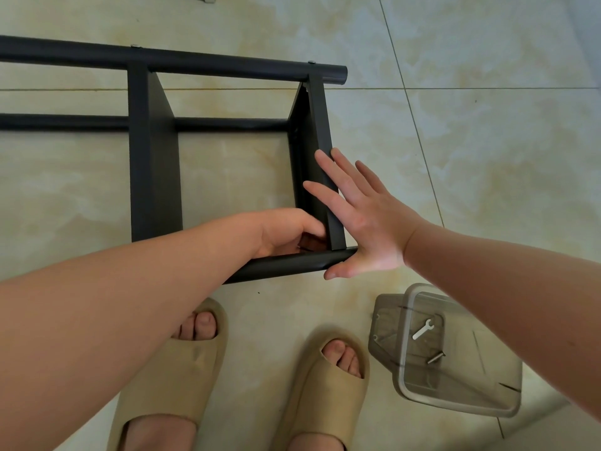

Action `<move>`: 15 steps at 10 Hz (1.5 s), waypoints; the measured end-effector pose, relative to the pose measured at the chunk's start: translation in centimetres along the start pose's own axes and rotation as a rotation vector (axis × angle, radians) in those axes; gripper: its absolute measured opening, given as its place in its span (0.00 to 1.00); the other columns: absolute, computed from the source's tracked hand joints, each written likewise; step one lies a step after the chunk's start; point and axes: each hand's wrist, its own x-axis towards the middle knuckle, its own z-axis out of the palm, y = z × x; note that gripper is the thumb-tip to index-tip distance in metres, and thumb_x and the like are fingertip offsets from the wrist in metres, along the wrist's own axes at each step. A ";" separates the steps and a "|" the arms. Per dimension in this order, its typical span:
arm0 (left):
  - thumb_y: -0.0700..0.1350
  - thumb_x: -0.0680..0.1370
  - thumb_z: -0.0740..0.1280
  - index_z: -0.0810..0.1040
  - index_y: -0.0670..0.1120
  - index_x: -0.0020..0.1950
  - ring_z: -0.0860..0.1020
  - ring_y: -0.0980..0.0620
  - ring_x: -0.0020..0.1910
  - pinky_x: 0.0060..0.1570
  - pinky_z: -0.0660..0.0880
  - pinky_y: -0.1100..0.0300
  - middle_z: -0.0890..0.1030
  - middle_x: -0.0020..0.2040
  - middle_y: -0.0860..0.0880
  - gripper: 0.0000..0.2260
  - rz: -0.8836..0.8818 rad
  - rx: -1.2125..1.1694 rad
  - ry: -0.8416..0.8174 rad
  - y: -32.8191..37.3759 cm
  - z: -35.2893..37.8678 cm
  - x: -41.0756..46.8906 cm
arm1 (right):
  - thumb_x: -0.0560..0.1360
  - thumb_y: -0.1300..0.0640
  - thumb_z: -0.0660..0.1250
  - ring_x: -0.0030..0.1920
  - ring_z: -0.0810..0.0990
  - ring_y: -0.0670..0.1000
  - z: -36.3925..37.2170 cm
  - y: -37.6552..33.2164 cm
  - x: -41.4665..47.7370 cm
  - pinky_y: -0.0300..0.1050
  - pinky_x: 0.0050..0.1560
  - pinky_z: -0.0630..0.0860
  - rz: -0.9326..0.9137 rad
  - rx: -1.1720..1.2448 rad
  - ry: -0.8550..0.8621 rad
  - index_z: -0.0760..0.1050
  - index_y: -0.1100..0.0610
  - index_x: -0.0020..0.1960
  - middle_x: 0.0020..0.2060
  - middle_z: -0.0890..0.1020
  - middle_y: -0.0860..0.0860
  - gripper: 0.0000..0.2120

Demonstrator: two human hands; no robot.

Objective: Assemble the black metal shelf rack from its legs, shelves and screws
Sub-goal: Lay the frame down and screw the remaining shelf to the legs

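Head view: we count three black round legs on the tiled floor [471, 131], all lying on their sides as part of the rack. The far leg [201, 62] runs across the top and carries two silver screw heads, one [135, 45] above each shelf joint, the other [311, 62] near its right end. The middle leg [231, 124] lies lower, behind the shelves, and the near leg [286, 265] lies closest to our feet.

We count two shelves standing on edge between the far and near legs: the left shelf [154, 180] and the right shelf [320, 131], near the legs' right ends.

To the right of our feet sits one clear plastic container [487, 397], and inside it we see one small flat wrench [422, 329] and one loose bolt [435, 357]. Two beige slippers are on our feet, the left slipper [182, 379] and the right slipper [325, 398].

Our left hand [286, 232] reaches in from the left into the inner corner where the right shelf meets the near leg. Its fingers are curled into that shadowed corner, and we cannot tell whether they hold anything.

Our right hand [361, 216] is flat and spread, fingers straight. Its palm lies against the outer face of the right shelf and the end of the near leg, with the thumb just below the leg's tip.
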 end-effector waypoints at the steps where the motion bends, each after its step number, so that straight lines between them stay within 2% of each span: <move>1: 0.38 0.79 0.64 0.82 0.42 0.47 0.81 0.48 0.37 0.39 0.77 0.59 0.82 0.40 0.43 0.06 0.047 0.141 0.091 -0.2 0.1 0.2 | 0.60 0.19 0.59 0.81 0.37 0.60 0.1 0.0 0.0 0.66 0.79 0.46 -0.004 -0.005 0.002 0.50 0.55 0.82 0.81 0.39 0.57 0.62; 2: 0.34 0.79 0.64 0.80 0.40 0.47 0.79 0.45 0.39 0.45 0.76 0.55 0.81 0.40 0.42 0.06 0.102 0.110 0.112 -0.4 0.1 0.3 | 0.60 0.19 0.59 0.81 0.37 0.60 0.0 0.0 0.0 0.65 0.79 0.46 -0.005 0.000 0.003 0.50 0.55 0.82 0.81 0.39 0.57 0.62; 3: 0.32 0.79 0.63 0.80 0.40 0.46 0.79 0.46 0.39 0.46 0.76 0.55 0.80 0.39 0.42 0.08 0.108 0.066 0.089 -0.4 -0.1 0.3 | 0.60 0.19 0.59 0.81 0.37 0.60 0.0 0.0 0.0 0.65 0.79 0.46 -0.005 0.003 0.005 0.50 0.55 0.82 0.81 0.39 0.57 0.61; 4: 0.30 0.79 0.60 0.80 0.40 0.47 0.81 0.48 0.38 0.41 0.79 0.59 0.82 0.39 0.43 0.10 0.085 0.026 0.021 -0.2 -0.1 0.1 | 0.60 0.19 0.59 0.81 0.37 0.60 0.0 -0.1 0.0 0.65 0.79 0.46 -0.006 0.005 0.006 0.50 0.55 0.82 0.81 0.39 0.57 0.61; 5: 0.33 0.79 0.59 0.81 0.40 0.47 0.81 0.48 0.39 0.44 0.78 0.57 0.82 0.41 0.43 0.11 0.056 0.028 0.004 0.0 0.0 -0.1 | 0.60 0.19 0.59 0.81 0.37 0.60 0.0 -0.1 0.0 0.65 0.79 0.46 -0.007 0.006 0.005 0.50 0.55 0.82 0.81 0.39 0.57 0.61; 6: 0.37 0.78 0.63 0.81 0.40 0.47 0.80 0.46 0.40 0.46 0.76 0.55 0.82 0.41 0.43 0.07 0.038 0.130 0.083 0.0 0.2 0.0 | 0.60 0.19 0.58 0.81 0.36 0.60 -0.1 -0.1 0.0 0.65 0.79 0.46 -0.005 -0.003 -0.002 0.50 0.55 0.82 0.81 0.39 0.57 0.61; 7: 0.37 0.78 0.66 0.82 0.39 0.50 0.81 0.44 0.42 0.50 0.78 0.52 0.83 0.44 0.40 0.06 0.078 0.217 0.146 -0.1 0.3 0.2 | 0.61 0.19 0.59 0.81 0.36 0.60 -0.1 -0.1 0.0 0.66 0.79 0.46 -0.004 -0.004 -0.007 0.50 0.55 0.82 0.81 0.39 0.57 0.61; 8: 0.34 0.78 0.66 0.81 0.39 0.47 0.80 0.43 0.43 0.53 0.76 0.48 0.81 0.43 0.39 0.05 0.112 0.190 0.167 -0.3 0.2 0.3 | 0.61 0.19 0.59 0.81 0.36 0.60 -0.1 -0.1 0.0 0.66 0.79 0.46 -0.004 -0.005 -0.009 0.50 0.55 0.82 0.81 0.39 0.57 0.61; 9: 0.32 0.78 0.63 0.80 0.39 0.46 0.79 0.43 0.42 0.51 0.76 0.51 0.80 0.41 0.40 0.07 0.120 0.116 0.130 -0.4 0.0 0.3 | 0.61 0.19 0.59 0.81 0.36 0.60 -0.1 -0.1 0.0 0.66 0.79 0.46 -0.005 -0.003 -0.007 0.50 0.55 0.82 0.81 0.39 0.57 0.62; 10: 0.30 0.78 0.60 0.80 0.39 0.47 0.81 0.47 0.39 0.43 0.79 0.58 0.82 0.41 0.41 0.10 0.102 0.048 0.072 -0.2 0.1 0.0 | 0.60 0.19 0.59 0.81 0.36 0.59 0.0 -0.1 0.0 0.66 0.79 0.46 -0.003 -0.001 -0.008 0.50 0.55 0.82 0.81 0.39 0.56 0.62; 11: 0.33 0.79 0.60 0.80 0.38 0.50 0.82 0.45 0.44 0.51 0.78 0.53 0.83 0.46 0.40 0.10 0.082 0.055 0.086 0.0 0.4 0.0 | 0.60 0.19 0.59 0.81 0.36 0.59 0.0 0.0 0.0 0.65 0.79 0.46 -0.002 0.003 -0.007 0.50 0.54 0.82 0.81 0.38 0.56 0.61; 12: 0.37 0.78 0.64 0.81 0.39 0.50 0.80 0.43 0.46 0.55 0.76 0.50 0.83 0.46 0.40 0.07 0.073 0.161 0.132 0.0 0.5 0.0 | 0.60 0.19 0.58 0.81 0.36 0.60 -0.1 0.0 0.0 0.66 0.79 0.46 -0.002 -0.005 -0.010 0.50 0.54 0.82 0.81 0.39 0.56 0.62; 13: 0.37 0.78 0.66 0.82 0.38 0.51 0.80 0.44 0.44 0.50 0.76 0.52 0.82 0.44 0.41 0.06 0.090 0.212 0.159 0.0 0.4 0.1 | 0.60 0.19 0.58 0.81 0.36 0.60 -0.1 -0.1 0.0 0.66 0.79 0.46 -0.003 -0.004 -0.008 0.50 0.55 0.82 0.81 0.39 0.57 0.62; 15: 0.32 0.78 0.64 0.82 0.40 0.45 0.80 0.42 0.45 0.57 0.75 0.46 0.82 0.43 0.40 0.07 0.105 0.132 0.136 -0.4 0.0 0.4 | 0.60 0.19 0.58 0.81 0.36 0.59 -0.1 -0.1 0.0 0.65 0.79 0.46 -0.001 -0.002 -0.011 0.49 0.54 0.82 0.81 0.38 0.56 0.62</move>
